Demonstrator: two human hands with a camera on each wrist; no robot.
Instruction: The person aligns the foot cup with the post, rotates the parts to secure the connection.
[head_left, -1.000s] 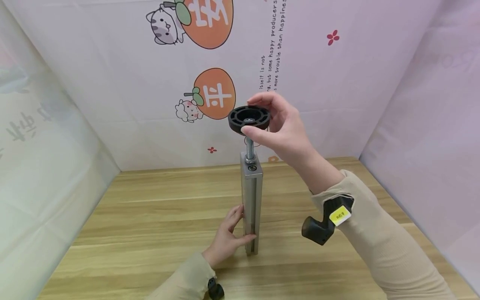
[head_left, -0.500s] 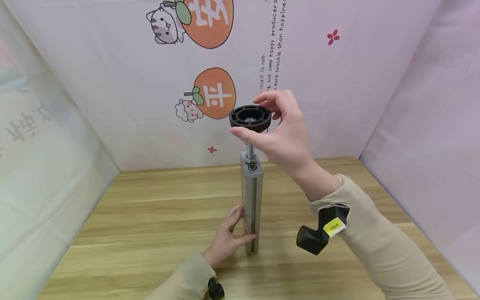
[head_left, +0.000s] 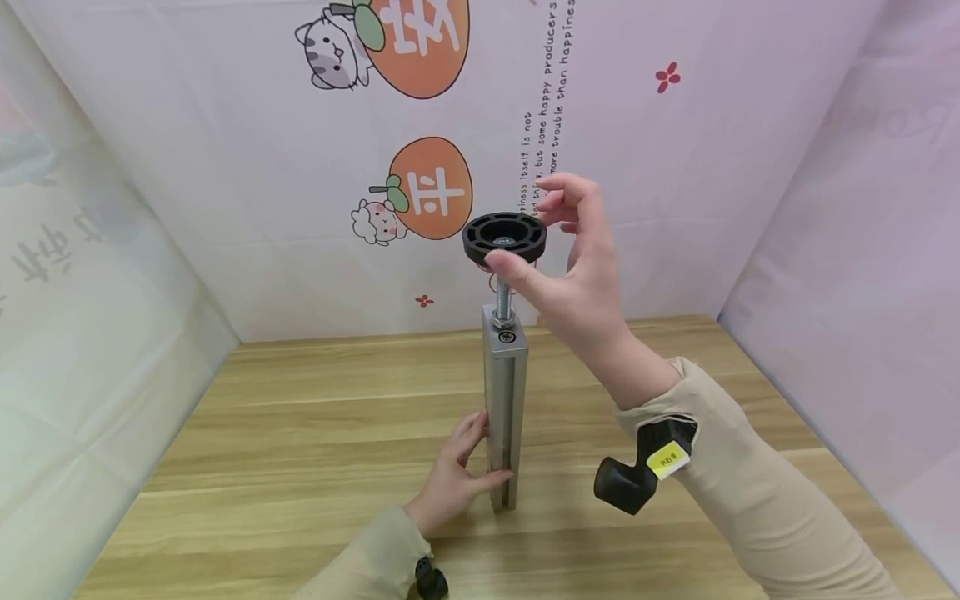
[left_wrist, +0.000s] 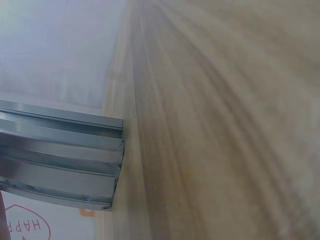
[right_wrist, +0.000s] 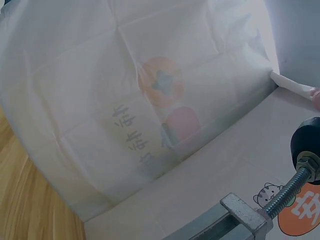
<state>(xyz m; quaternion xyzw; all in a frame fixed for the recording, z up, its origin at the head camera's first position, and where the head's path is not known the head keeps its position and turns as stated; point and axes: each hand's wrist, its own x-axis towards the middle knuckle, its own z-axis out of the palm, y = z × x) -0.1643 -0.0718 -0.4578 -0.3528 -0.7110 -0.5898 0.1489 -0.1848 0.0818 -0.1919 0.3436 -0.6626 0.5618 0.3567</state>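
An aluminium extrusion (head_left: 504, 408) stands upright on the wooden table. From its top end rises a threaded stud (head_left: 503, 293) with a nut (head_left: 503, 321) at its base. The stud carries a round black levelling foot (head_left: 480, 244), also seen as a dark pad (right_wrist: 304, 142) in the right wrist view. My left hand (head_left: 452, 483) grips the extrusion low down, thumb and fingers on either side. At the foot's near rim is my right thumb; the other fingers of my right hand (head_left: 587, 287) are spread off its right side. In the left wrist view the grooved extrusion end (left_wrist: 60, 155) meets the table.
The wood-grain table (head_left: 322, 433) is enclosed by white printed cloth at the back (head_left: 615, 150) and sides. A black wrist camera (head_left: 626, 483) hangs below the right sleeve, and another (head_left: 431, 577) sits by the left cuff.
My right fingers have come away from the foot's far rim and opened out to the right. The foot has shifted very slightly right in view. My left hand keeps its place.
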